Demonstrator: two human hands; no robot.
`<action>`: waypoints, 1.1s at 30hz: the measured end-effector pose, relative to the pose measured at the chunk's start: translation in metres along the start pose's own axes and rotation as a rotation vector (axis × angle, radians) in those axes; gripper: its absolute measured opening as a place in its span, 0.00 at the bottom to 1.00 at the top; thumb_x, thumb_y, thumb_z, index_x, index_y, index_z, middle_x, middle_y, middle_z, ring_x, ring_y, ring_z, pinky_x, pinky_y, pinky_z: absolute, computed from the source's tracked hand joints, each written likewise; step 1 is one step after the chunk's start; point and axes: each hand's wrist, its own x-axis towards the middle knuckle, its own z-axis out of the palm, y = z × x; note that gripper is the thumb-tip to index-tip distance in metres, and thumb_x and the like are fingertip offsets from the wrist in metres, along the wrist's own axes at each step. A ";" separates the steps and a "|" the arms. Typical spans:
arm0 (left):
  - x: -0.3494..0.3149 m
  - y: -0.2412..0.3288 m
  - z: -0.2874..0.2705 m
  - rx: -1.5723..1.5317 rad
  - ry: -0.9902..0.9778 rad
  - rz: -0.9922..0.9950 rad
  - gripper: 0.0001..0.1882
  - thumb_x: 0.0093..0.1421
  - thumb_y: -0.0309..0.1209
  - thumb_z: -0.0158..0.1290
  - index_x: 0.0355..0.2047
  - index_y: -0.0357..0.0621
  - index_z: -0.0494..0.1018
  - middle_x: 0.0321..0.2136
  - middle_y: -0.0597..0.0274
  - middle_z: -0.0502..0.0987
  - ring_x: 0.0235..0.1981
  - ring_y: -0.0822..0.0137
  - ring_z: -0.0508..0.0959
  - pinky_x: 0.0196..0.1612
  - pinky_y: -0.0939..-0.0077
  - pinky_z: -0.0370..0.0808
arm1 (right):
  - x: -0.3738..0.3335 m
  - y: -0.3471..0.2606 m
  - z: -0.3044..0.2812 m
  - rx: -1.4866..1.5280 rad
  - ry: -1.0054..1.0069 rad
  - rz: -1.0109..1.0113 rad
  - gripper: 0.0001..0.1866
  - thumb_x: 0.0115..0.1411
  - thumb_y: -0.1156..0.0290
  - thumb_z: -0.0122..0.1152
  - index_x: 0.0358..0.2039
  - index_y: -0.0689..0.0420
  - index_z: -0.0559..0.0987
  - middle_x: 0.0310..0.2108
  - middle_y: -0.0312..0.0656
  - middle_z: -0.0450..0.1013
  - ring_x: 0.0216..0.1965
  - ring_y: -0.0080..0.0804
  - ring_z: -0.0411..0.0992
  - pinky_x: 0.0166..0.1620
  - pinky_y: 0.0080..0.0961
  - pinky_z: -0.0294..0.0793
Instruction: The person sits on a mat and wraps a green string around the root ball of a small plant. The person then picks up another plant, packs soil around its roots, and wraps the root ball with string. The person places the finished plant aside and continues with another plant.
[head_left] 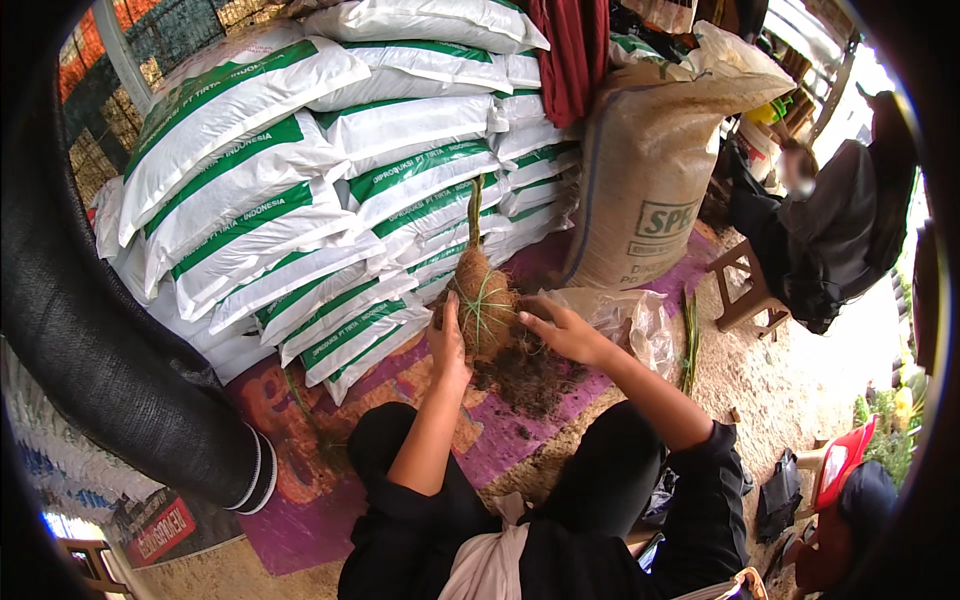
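Backdrop first: stacked white sacks (260, 150) with green bands rise beyond the hands, a big tan sack (650, 170) ahead to the right, a purple mat (510, 425) on the floor underneath. From my remote feed, the fibrous ball (485, 300) sits between both hands, upright, stem (475, 215) pointing away from the wearer, green strands (488, 308) crossing its front. Left hand (453, 340) is cupped along its left flank, gripping it, fingers up. Right hand (562, 330) is at the right edge, fingers half curled, thumb apart; I can't tell if it pinches a strand or only touches. Loose dark soil (530, 385) lies just below the hands; can't tell whether the ball rests on it. Clear plastic (640, 325) is just right of the right hand, green stalks (691, 340) further right. Step, my call: binding or tidying the ball with the strands. Next move probably calls for the left hand steadying it while the right snugs the strands, gently, since the husk could shed.
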 end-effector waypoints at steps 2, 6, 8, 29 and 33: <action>-0.006 0.003 0.005 0.007 0.054 0.004 0.27 0.53 0.38 0.53 0.49 0.34 0.60 0.44 0.56 0.68 0.41 0.67 0.71 0.39 0.72 0.72 | 0.004 -0.014 -0.001 0.293 -0.236 0.319 0.24 0.58 0.52 0.48 0.39 0.65 0.69 0.23 0.42 0.71 0.26 0.29 0.71 0.33 0.23 0.69; 0.004 0.003 -0.010 0.072 0.095 0.063 0.28 0.54 0.38 0.53 0.49 0.35 0.59 0.45 0.59 0.68 0.42 0.68 0.71 0.40 0.72 0.72 | -0.009 -0.021 -0.007 0.059 -0.016 0.105 0.20 0.57 0.56 0.51 0.20 0.62 0.73 0.11 0.30 0.57 0.15 0.17 0.56 0.19 0.20 0.57; 0.004 0.002 -0.010 -0.010 0.059 0.044 0.28 0.54 0.39 0.53 0.50 0.36 0.59 0.44 0.59 0.68 0.42 0.68 0.71 0.39 0.72 0.72 | -0.019 -0.034 -0.013 0.203 0.011 0.131 0.19 0.57 0.60 0.53 0.17 0.62 0.72 0.10 0.30 0.55 0.15 0.16 0.53 0.18 0.21 0.54; 0.002 -0.001 -0.003 -0.100 0.021 0.063 0.26 0.54 0.40 0.52 0.48 0.37 0.61 0.41 0.59 0.69 0.37 0.67 0.74 0.35 0.74 0.75 | -0.028 -0.038 -0.012 0.715 -0.031 -0.078 0.07 0.61 0.71 0.45 0.29 0.60 0.66 0.27 0.38 0.66 0.29 0.28 0.65 0.34 0.26 0.65; 0.003 -0.001 -0.005 -0.105 0.022 0.066 0.26 0.54 0.41 0.52 0.48 0.38 0.61 0.40 0.60 0.70 0.36 0.67 0.74 0.35 0.73 0.75 | -0.031 -0.045 -0.011 1.050 -0.058 0.057 0.04 0.62 0.70 0.44 0.33 0.56 0.65 0.21 0.34 0.61 0.25 0.22 0.62 0.28 0.20 0.63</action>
